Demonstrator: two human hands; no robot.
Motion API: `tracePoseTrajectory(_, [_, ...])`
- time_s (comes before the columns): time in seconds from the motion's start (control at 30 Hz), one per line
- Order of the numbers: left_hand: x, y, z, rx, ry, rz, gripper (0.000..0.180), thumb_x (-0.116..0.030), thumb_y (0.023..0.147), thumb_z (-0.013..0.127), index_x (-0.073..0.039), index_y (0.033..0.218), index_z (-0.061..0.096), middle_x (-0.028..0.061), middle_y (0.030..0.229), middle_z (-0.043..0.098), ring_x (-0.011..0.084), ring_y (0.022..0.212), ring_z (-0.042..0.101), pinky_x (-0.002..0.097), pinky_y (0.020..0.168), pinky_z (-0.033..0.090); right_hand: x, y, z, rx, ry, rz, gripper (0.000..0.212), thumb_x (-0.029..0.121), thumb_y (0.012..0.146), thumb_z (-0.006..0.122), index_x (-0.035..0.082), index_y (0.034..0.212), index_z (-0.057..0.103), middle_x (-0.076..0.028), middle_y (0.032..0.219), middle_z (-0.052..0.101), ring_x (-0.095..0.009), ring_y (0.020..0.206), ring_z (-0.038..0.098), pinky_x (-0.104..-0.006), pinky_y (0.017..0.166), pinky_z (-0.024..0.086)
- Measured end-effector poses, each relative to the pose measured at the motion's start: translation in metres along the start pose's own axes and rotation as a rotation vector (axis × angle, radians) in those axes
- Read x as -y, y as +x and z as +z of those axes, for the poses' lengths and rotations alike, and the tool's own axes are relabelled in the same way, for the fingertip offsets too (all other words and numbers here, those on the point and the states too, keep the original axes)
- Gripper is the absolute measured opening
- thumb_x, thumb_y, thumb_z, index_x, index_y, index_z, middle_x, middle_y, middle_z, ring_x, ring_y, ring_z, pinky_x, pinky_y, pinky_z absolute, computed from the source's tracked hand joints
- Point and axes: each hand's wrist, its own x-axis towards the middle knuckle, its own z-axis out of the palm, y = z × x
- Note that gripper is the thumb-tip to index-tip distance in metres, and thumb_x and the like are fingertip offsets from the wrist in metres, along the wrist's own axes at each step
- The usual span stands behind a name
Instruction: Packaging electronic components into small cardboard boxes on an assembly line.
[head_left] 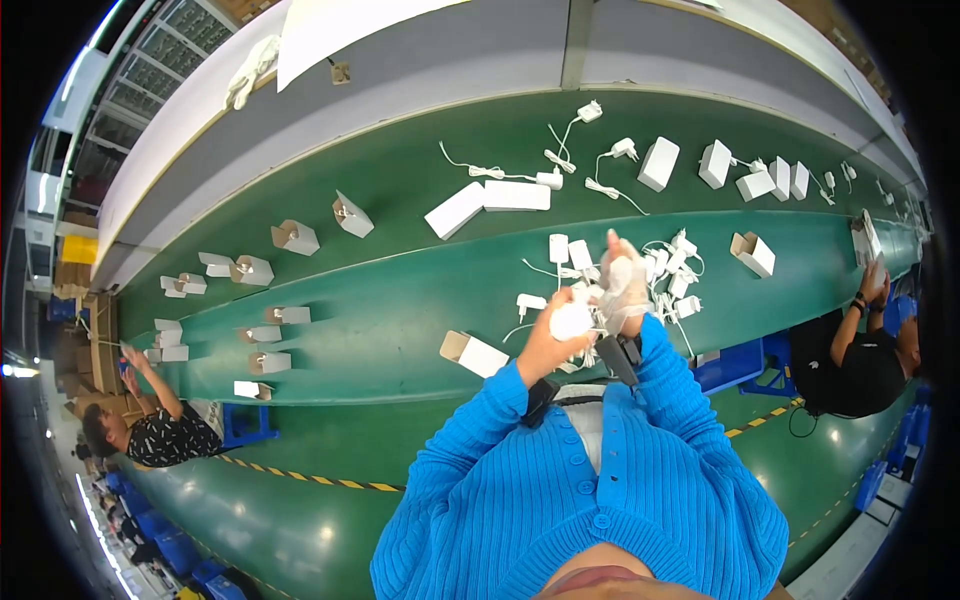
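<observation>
Overhead fisheye view of a person in a bright blue knit cardigan working at a long green conveyor belt (pixel 400 310). Left hand (pixel 562 318), bare, is curled shut around a small white plastic charger block (pixel 572 322); the block sits in the palm w/ fingers wrapped over its top and side, only its pale lower face showing. Right hand (pixel 622 280), in a thin whitish glove, is raised just beside and slightly above the left, fingers closed w/ one fingertip pointing up; it pinches part of a thin white cable, but the exact grip can't be made out. Both hands hover over a tangled pile of white chargers and cords (pixel 672 275) lying on the belt directly behind and to the right of the hands. An open white cardboard box w/ brown inner flap (pixel 473 353) lies on the belt near the left forearm. Further back, two flat white rectangular boxes (pixel 487 203) lie side by side, w/ loose white adapters and cords around them. More small open boxes dot the belt to the left and right. Two other people sit at the near side of the belt: one at far left in a black patterned top (pixel 165 435), one at far right in a black shirt (pixel 855 370), each reaching onto the belt.
</observation>
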Motion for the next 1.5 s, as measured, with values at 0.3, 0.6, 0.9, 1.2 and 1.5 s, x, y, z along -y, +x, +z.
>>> tracePoseTrajectory(0.3, [-0.015,0.023,-0.028,-0.388,-0.263,-0.025,0.038,-0.019,0.087,0.057,-0.008,0.120,0.043,0.0040,0.125,0.047,0.0104,0.092,0.049,0.0244,0.079,0.042,-0.073,-0.030,0.049,0.446,-0.366,-0.604,0.048,0.007,0.086,0.054,0.004,0.132,0.039,-0.008,0.116,0.054,-0.016,0.105,0.051,-0.0269,0.088,0.041])
tracePoseTrajectory(0.6, [0.033,0.040,-0.081,-0.184,-0.082,-0.172,0.060,-0.049,0.088,0.049,-0.008,0.130,0.036,0.0058,0.145,0.026,0.0135,0.110,0.042,0.0259,0.093,0.034,-0.052,0.013,0.053,0.528,-0.412,-0.164,0.053,0.013,0.087,0.058,0.006,0.135,0.036,-0.005,0.120,0.051,-0.013,0.108,0.047,-0.0269,0.091,0.039])
tracePoseTrajectory(0.9, [0.010,0.109,-0.188,-0.398,1.424,-0.251,0.097,-0.042,0.068,0.073,-0.014,0.142,0.017,0.0145,0.143,0.025,0.0316,0.134,0.022,0.0538,0.104,0.022,-0.008,0.051,0.042,0.274,-0.283,-0.247,0.060,-0.005,0.079,0.055,0.012,0.134,0.039,-0.005,0.120,0.051,-0.018,0.110,0.049,-0.0263,0.085,0.046])
tracePoseTrajectory(1.2, [-0.003,0.095,-0.244,-0.056,1.212,-0.440,0.089,-0.025,0.055,0.079,-0.009,0.131,0.037,0.0132,0.124,0.049,0.0312,0.113,0.048,0.0510,0.092,0.039,0.018,0.029,0.032,0.137,-1.057,-0.892,0.071,-0.017,0.064,0.062,0.013,0.126,0.049,-0.013,0.124,0.048,-0.027,0.111,0.051,-0.0302,0.086,0.049])
tracePoseTrajectory(1.5, [-0.043,0.074,-0.180,0.115,0.648,-0.158,0.078,-0.018,0.054,0.080,-0.011,0.124,0.046,0.0108,0.118,0.054,0.0230,0.109,0.051,0.0327,0.093,0.041,0.055,0.001,0.067,0.360,-1.208,-1.220,0.057,-0.009,0.064,0.067,0.009,0.116,0.055,-0.013,0.109,0.055,-0.030,0.098,0.057,-0.0323,0.082,0.050])
